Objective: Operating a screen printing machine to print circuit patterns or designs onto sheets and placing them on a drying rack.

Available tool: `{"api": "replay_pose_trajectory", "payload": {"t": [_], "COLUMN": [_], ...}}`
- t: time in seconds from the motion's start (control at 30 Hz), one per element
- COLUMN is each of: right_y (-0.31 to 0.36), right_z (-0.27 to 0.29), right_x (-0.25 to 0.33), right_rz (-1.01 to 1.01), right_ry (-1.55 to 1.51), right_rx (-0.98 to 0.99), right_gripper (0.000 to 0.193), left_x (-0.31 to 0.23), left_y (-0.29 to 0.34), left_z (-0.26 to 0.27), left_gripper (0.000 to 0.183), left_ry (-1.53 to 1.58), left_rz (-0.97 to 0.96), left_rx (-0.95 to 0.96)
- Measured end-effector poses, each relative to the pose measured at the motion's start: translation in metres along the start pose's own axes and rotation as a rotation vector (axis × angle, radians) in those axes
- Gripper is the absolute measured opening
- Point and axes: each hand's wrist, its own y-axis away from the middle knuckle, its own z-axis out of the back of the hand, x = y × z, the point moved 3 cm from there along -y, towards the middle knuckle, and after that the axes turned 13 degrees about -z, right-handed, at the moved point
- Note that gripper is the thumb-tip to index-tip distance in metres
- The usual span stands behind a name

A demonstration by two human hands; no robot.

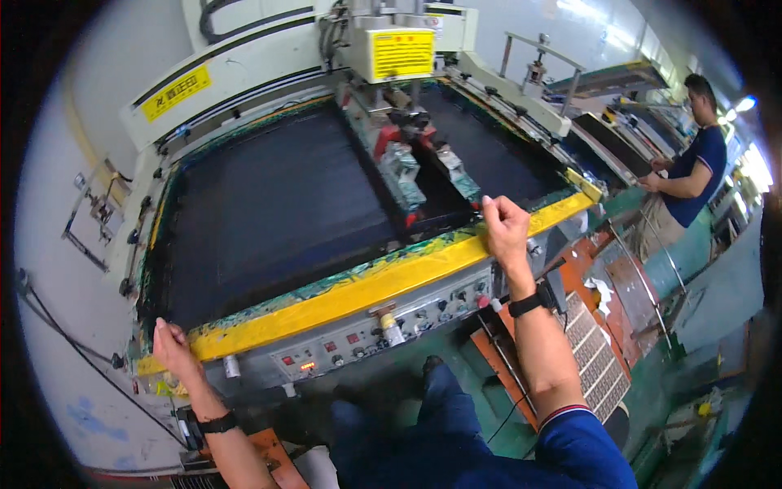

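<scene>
A wide printing screen with a dark surface lies in front of me in a large machine. Its front edge is a long yellow bar with green and yellow ink smears along it. At the bar's left end, my left hand is closed with the thumb up. Near the bar's right part, my right hand makes a fist, thumb on top. What either hand grips, if anything, is hidden. Just beyond my right hand, the ink-stained squeegee unit hangs over the screen.
Below the bar runs a control panel with knobs and a small lit display. At the right, patterned sheets lie on an orange-brown board. Another person stands farther right beside a rack. The white machine beam crosses the back.
</scene>
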Motion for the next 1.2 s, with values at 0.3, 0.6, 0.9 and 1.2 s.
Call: {"api": "replay_pose_trajectory", "payload": {"t": [0.3, 0.6, 0.9, 1.2], "right_y": [-0.003, -0.007, -0.008, -0.01], "right_z": [-0.002, -0.007, -0.003, -0.005], "right_x": [0.003, -0.011, -0.013, -0.021], "right_rz": [-0.013, 0.139, 0.148, 0.058], "right_ry": [-0.007, -0.011, -0.085, -0.101], "right_rx": [-0.023, -0.045, 0.031, 0.071], "right_gripper": [0.033, 0.033, 0.024, 0.023], "left_x": [-0.012, -0.009, -0.008, -0.015], "left_y": [-0.003, 0.0, -0.005, 0.0], "left_z": [-0.01, -0.006, -0.005, -0.011], "left_gripper": [0.036, 0.034, 0.032, 0.038], "left_ry": [0.01, -0.015, 0.027, -0.064], "left_rz": [0.032, 0.094, 0.049, 0.012], "left_rx": [-0.004, -0.02, -0.018, -0.037]}}
